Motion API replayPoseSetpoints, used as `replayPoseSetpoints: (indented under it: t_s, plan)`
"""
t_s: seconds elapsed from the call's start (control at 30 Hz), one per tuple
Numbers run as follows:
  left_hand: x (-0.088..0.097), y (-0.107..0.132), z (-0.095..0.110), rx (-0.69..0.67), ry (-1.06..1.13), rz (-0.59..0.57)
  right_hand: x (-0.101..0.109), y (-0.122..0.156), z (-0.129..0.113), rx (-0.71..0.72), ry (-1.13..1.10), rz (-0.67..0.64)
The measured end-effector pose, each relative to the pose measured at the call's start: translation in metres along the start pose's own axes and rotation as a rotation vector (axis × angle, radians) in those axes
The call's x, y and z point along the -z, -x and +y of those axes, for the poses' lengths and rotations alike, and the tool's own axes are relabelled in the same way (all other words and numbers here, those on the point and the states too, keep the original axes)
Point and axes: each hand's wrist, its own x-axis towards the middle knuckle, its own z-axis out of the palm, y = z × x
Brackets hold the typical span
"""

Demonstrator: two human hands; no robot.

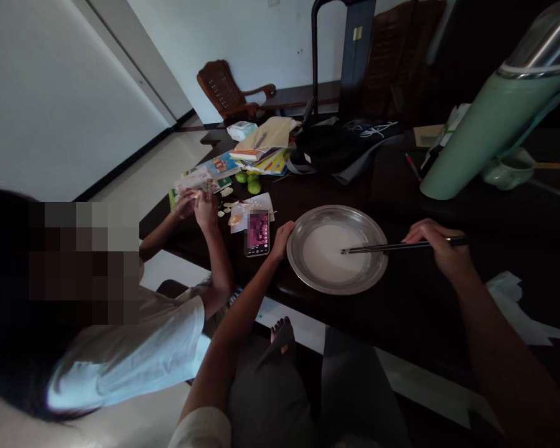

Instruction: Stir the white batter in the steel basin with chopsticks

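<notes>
A round metal plate [350,221] with a pale white layer inside lies on the dark table [415,305]. My left hand [280,239] rests against the plate's left rim, fingers curled on it. My right hand [441,246] is closed round a pair of dark chopsticks [385,247] whose tips reach into the white layer near the plate's middle. A phone [257,233] with a lit screen lies just left of my left hand.
A person in a white shirt sits at my left, both hands [198,205] busy with small bits near some limes [249,180]. Books and papers [256,155], a black bag [329,146], a green flask [490,130], a cup [506,169] and white paper [518,305] crowd the table.
</notes>
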Motion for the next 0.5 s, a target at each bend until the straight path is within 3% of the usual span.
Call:
replayPoseSetpoints:
  t_s: [0.13,0.33,0.5]
  plan:
    - [0.000,0.000,0.003,-0.012,-0.009,0.004,-0.009,0.000,-0.008,-0.001,0.022,-0.157]
    - [0.001,0.006,0.008,-0.015,-0.008,-0.012,-0.001,0.000,-0.014,-0.014,-0.002,0.013]
    - [-0.003,0.006,0.009,-0.015,-0.008,-0.006,-0.006,0.001,-0.016,-0.027,0.008,-0.155]
